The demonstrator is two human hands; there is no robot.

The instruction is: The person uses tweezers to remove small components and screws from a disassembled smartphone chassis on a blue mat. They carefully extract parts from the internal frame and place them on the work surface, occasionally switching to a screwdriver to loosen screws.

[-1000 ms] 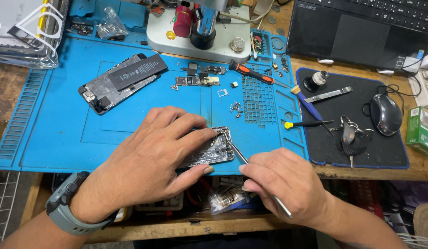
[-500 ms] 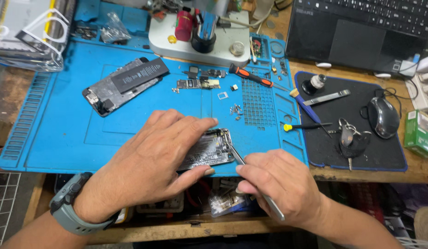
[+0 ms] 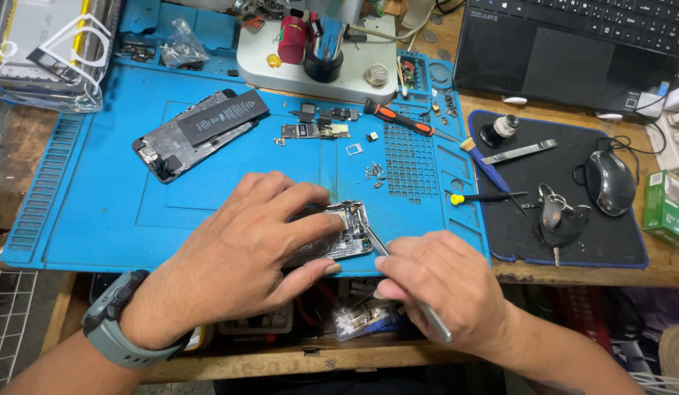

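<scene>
Two hands work at the near edge of the blue mat (image 3: 98, 212). His left hand (image 3: 248, 252) lies fingers spread over an opened phone frame (image 3: 339, 234), pinning it and hiding most of it. His right hand (image 3: 445, 289) pinches metal tweezers (image 3: 398, 274), tips at the frame's right end. Left of them the mat is bare to its ridged edge. Farther back lie another phone body with battery (image 3: 197, 132) and an orange-handled screwdriver (image 3: 398, 117), tiny parts hard to make out.

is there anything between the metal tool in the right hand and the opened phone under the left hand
Nothing visible. The right hand holds the metal tool with its tip already at the opened phone, which the left hand pins on the blue mat.
</scene>
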